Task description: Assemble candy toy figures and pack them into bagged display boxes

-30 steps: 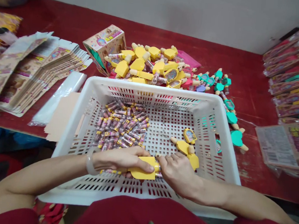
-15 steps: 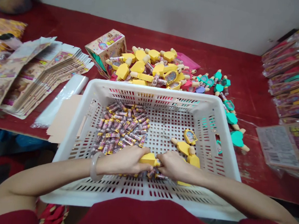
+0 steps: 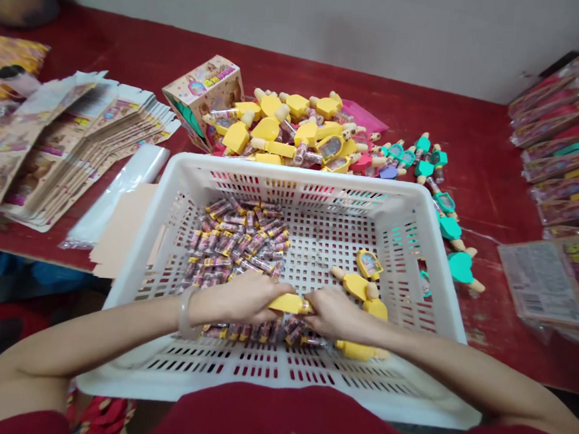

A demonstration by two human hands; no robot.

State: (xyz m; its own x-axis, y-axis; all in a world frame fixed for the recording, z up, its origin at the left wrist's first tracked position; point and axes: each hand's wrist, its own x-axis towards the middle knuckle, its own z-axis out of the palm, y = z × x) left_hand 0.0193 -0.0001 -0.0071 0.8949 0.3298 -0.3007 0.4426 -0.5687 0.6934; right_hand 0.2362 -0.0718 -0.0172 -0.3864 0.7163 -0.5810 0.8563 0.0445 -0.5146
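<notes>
My left hand (image 3: 243, 299) and right hand (image 3: 334, 314) are closed from either side on a yellow plastic piece (image 3: 290, 303), gripping it between them, with the fingers nearly meeting over it. From here it looks like a flat, narrow bar, seen almost edge-on, and its right end disappears under my right fingers. Both hands hover over a white plastic crate (image 3: 297, 177). Directly beneath them lies a loose row of small banded tubes (image 3: 255, 333), and a larger pile of the same tubes (image 3: 237, 240) sits ahead of my left hand. Just ahead of my right hand are two more yellow pieces (image 3: 357, 286), and another yellow piece (image 3: 354, 350) lies close below that hand. A pale bangle (image 3: 184, 312) circles my left wrist. Past the crate, ahead of both hands, a heap of yellow pieces (image 3: 276, 129) covers part of a red table (image 3: 474, 158).
</notes>
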